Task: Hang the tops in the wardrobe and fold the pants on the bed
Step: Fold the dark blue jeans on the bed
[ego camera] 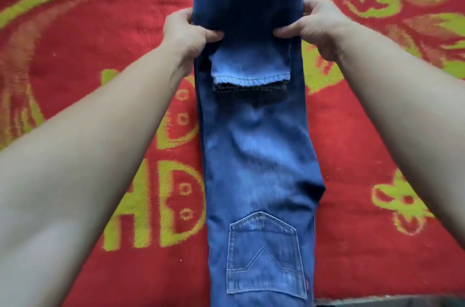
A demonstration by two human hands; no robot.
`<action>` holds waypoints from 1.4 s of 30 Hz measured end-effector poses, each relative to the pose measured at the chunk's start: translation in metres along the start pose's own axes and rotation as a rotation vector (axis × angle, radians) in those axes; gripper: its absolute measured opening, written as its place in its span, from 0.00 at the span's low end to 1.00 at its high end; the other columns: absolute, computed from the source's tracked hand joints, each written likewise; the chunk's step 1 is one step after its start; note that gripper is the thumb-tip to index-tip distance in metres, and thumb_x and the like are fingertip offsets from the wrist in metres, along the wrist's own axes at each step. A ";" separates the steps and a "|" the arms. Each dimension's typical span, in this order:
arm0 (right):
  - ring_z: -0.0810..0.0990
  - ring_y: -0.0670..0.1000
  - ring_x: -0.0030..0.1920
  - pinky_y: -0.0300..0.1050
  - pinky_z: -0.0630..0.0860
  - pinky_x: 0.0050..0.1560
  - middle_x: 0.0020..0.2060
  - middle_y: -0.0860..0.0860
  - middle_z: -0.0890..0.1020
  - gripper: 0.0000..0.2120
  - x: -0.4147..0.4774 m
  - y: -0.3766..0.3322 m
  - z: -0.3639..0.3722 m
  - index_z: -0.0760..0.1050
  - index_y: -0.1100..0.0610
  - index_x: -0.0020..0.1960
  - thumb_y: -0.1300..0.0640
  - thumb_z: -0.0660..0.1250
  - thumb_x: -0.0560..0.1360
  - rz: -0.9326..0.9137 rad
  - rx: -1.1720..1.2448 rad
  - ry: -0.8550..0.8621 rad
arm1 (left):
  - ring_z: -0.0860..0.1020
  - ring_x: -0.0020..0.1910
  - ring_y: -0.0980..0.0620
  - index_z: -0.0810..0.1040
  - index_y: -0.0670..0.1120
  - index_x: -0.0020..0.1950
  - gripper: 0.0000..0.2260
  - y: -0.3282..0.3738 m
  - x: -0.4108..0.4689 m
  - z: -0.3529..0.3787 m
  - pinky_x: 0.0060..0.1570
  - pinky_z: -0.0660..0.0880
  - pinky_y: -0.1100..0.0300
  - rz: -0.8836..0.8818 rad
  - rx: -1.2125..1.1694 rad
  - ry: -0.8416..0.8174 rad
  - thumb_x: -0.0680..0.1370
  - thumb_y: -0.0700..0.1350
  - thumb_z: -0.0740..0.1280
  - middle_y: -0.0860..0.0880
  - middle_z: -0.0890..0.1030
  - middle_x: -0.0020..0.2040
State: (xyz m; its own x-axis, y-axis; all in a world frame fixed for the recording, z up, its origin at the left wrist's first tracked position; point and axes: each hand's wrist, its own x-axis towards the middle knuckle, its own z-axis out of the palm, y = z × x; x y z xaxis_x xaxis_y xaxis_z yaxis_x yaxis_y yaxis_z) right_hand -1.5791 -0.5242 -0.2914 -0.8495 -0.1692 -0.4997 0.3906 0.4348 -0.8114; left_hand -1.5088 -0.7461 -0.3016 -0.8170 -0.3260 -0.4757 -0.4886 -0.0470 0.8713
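Blue jeans [259,160] lie lengthwise down the middle of the bed, folded leg on leg, with a back pocket facing up near the bottom edge of the view. The leg ends are doubled back toward me, their hems lying across the thigh part. My left hand [187,32] grips the left side of the folded-over section, thumb on top. Opposite it, my right hand [315,27] holds the right side of the same fold. The far end of the jeans runs out of the top of the view.
A red blanket with yellow-green flower patterns [100,55] covers the bed on both sides of the jeans. A dark strip [402,301] shows at the bed's near right edge.
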 end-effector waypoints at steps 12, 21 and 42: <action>0.77 0.39 0.44 0.37 0.73 0.46 0.47 0.49 0.79 0.09 -0.119 0.040 -0.021 0.76 0.49 0.50 0.59 0.69 0.72 -0.377 -0.479 0.229 | 0.72 0.30 0.63 0.76 0.48 0.35 0.08 -0.014 -0.109 -0.011 0.30 0.70 0.68 0.181 0.284 -0.009 0.67 0.34 0.68 0.57 0.79 0.32; 0.66 0.63 0.71 0.51 0.64 0.72 0.73 0.62 0.67 0.36 -0.190 0.167 -0.006 0.73 0.51 0.72 0.74 0.60 0.67 -0.274 -0.819 -0.111 | 0.68 0.71 0.39 0.80 0.44 0.65 0.19 -0.161 -0.164 -0.028 0.70 0.65 0.53 0.330 0.886 -0.191 0.77 0.31 0.63 0.41 0.68 0.75; 0.70 0.54 0.66 0.50 0.67 0.68 0.62 0.53 0.70 0.39 -0.156 0.150 0.019 0.67 0.56 0.66 0.34 0.74 0.66 -0.037 -0.362 0.276 | 0.71 0.66 0.43 0.51 0.46 0.77 0.49 -0.158 -0.156 -0.002 0.70 0.64 0.50 -0.126 0.312 0.076 0.67 0.58 0.76 0.43 0.71 0.67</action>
State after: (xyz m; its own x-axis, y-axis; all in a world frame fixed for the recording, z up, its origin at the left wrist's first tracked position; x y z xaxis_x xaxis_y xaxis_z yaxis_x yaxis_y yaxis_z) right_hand -1.3814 -0.4495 -0.3408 -0.9425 0.0305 -0.3327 0.2508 0.7223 -0.6445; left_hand -1.3034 -0.6896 -0.3652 -0.7244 -0.4062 -0.5569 -0.6643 0.1957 0.7214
